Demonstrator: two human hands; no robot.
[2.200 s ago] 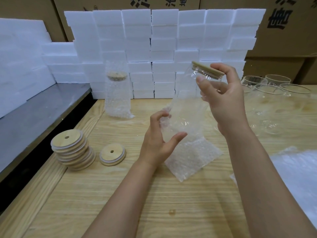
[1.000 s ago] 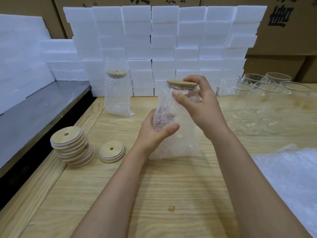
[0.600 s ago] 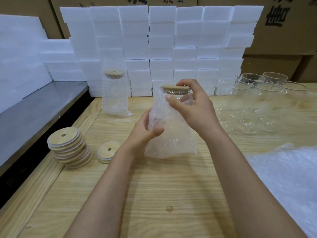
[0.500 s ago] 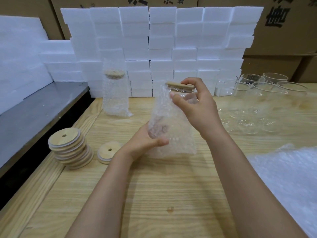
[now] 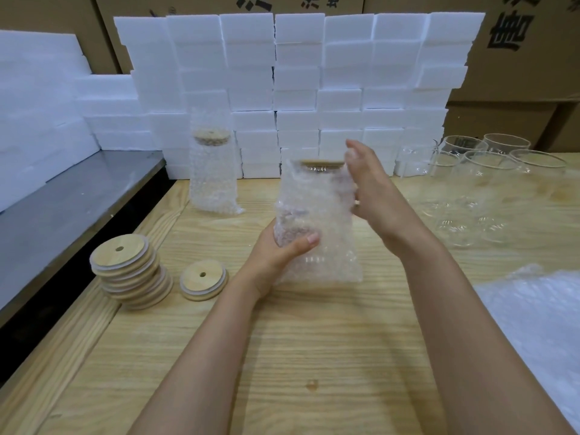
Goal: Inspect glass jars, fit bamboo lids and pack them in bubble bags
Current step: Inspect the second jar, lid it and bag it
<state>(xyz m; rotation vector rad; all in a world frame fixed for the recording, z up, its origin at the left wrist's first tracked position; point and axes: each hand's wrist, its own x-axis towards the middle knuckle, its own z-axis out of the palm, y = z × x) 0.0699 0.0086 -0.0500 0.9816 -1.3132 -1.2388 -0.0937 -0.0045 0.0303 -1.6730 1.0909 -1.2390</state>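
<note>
Light wooden bench (image 5: 314, 356) filled foreground, grain visible. Grey metal surface (image 5: 62, 208) ran along bench's left side. White foam blocks (image 5: 298, 73) stood stacked wall-like at bench's far edge. Brown cardboard boxes (image 5: 518, 58), black printed characters, rose behind bench.

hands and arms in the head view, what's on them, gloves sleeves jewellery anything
Nothing much. The left hand and right hand are bare, with no gloves. The left forearm and right forearm are bare too: no sleeve shows, and no watch or bracelet at either wrist.
</note>
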